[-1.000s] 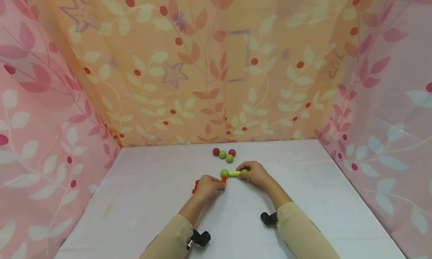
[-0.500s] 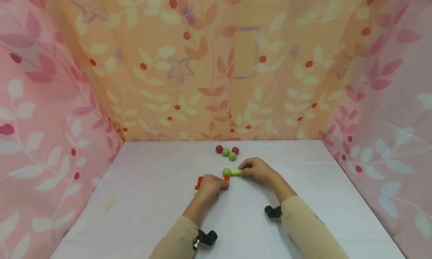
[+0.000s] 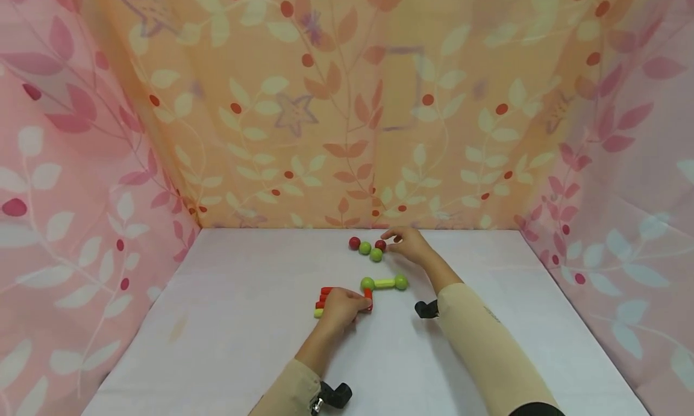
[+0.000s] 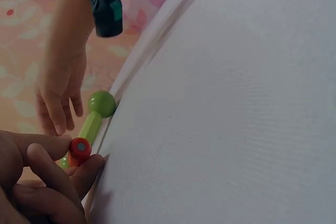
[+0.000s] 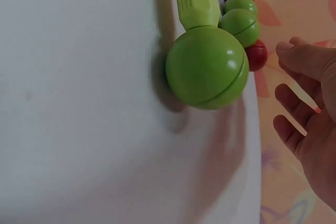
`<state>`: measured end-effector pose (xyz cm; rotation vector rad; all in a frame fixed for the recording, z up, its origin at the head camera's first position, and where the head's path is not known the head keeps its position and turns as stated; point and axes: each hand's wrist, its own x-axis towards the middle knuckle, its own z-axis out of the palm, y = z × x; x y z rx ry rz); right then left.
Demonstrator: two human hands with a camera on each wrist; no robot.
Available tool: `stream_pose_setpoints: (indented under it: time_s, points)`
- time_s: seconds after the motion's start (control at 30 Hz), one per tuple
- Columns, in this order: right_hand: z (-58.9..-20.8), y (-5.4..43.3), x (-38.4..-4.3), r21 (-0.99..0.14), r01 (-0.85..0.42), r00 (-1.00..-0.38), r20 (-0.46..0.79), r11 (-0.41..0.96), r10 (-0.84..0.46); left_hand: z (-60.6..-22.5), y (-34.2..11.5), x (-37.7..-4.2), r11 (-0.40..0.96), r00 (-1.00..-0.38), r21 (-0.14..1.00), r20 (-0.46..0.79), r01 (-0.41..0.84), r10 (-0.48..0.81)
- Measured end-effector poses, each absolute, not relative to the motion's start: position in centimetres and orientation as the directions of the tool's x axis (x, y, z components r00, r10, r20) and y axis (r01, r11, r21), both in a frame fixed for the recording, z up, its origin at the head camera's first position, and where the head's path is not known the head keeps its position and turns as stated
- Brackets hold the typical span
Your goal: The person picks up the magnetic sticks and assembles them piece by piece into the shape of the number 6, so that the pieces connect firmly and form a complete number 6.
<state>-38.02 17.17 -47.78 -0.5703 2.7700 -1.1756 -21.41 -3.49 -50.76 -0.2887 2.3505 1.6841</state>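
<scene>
My left hand [image 3: 341, 306] pinches a red rod [image 3: 368, 294] between thumb and fingertips; in the left wrist view the red rod [image 4: 80, 149] shows a grey spot on its end. The rod meets a green ball [image 3: 367, 283]. From that ball a yellow-green rod [image 3: 385, 283] runs right to a second green ball [image 3: 401, 282], seen large in the right wrist view. My right hand [image 3: 410, 246] is at the back beside a dark red ball [image 3: 381, 245], fingers spread and bent a little, with nothing gripped in the right wrist view.
Beside that red ball lie two loose green balls [image 3: 376, 255] and another dark red ball [image 3: 355, 243]. Several red rods [image 3: 325, 297] and a yellow-green rod [image 3: 318, 313] lie left of my left hand, partly hidden by it. Patterned cloth walls [image 3: 347, 133] enclose the white table [image 3: 244, 319].
My right hand has let go of the yellow-green rod and its end ball and moved back to the loose balls. The left hand keeps its pinch on the red rod.
</scene>
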Motion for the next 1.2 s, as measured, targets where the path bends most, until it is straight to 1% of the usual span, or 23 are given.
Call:
stream_pose_setpoints:
  time_s: [0.27,0.57,0.77,1.2]
  points:
    - [-49.4,17.7,-39.1,-0.757,-0.207,-0.950,0.004,0.620,-0.313,-51.4,-3.0,-21.0,0.302,-0.951,0.908,-0.309,-0.291,0.012]
    - [-50.0,17.5,-39.2,-0.791,-0.185,-0.946,-0.017,0.583,-0.323,-51.1,-3.1,-20.6,0.307,-0.958,0.914,-0.286,-0.265,0.025]
    - [-50.5,17.4,-39.3,-0.800,-0.147,-0.957,-0.035,0.582,-0.289,-51.2,-3.1,-20.6,0.306,-0.958,0.916,-0.283,-0.258,0.040]
    - [-50.5,16.9,-39.1,-0.791,-0.171,-0.959,-0.003,0.587,-0.283,-51.3,-3.1,-20.7,0.301,-0.960,0.921,-0.275,-0.248,0.051]
